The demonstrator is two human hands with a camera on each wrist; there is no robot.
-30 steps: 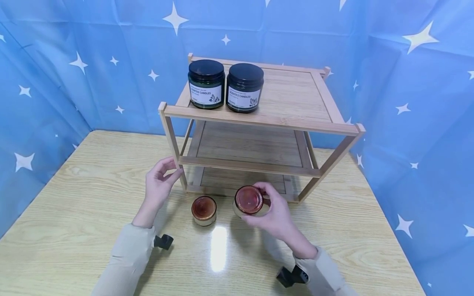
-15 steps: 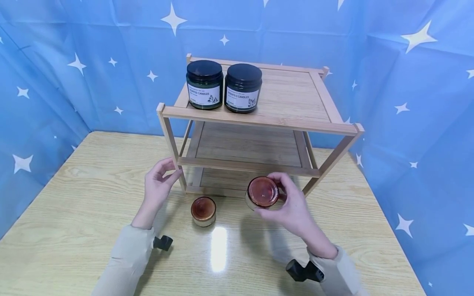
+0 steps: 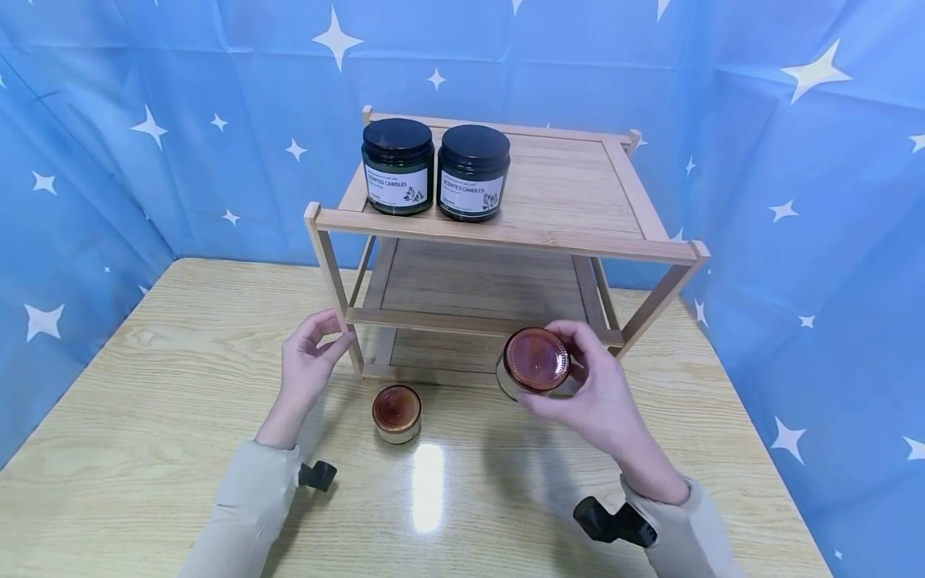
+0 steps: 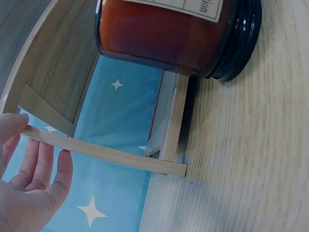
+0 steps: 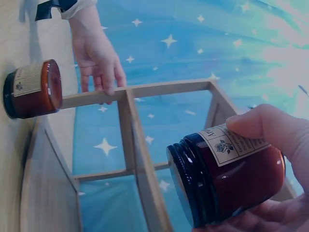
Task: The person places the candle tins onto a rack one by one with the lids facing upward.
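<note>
In the head view my right hand [image 3: 596, 389] grips an amber glass candle jar [image 3: 536, 359] in front of the shelf's middle tier. The jar is upside down, its reddish glass base facing up. The right wrist view shows its black lid [image 5: 186, 179] and a paper label under my thumb. My left hand [image 3: 307, 361] pinches the front left leg [image 4: 111, 152] of the wooden shelf [image 3: 571, 189], thumb on one side and fingers on the other. A second amber candle jar [image 3: 396, 411], also lid down, stands on the table just right of that hand.
Two dark green candle jars with black lids, the left jar [image 3: 397, 167] and the right jar [image 3: 473, 172], stand side by side on the top tier. A front rail [image 3: 470, 321] borders the middle tier. Blue star-patterned cloth [image 3: 238, 104] hangs behind and beside the table [image 3: 144, 401].
My right hand has lifted the amber candle jar up and to the right, away from the table jar. The left hand keeps its place on the shelf leg.
</note>
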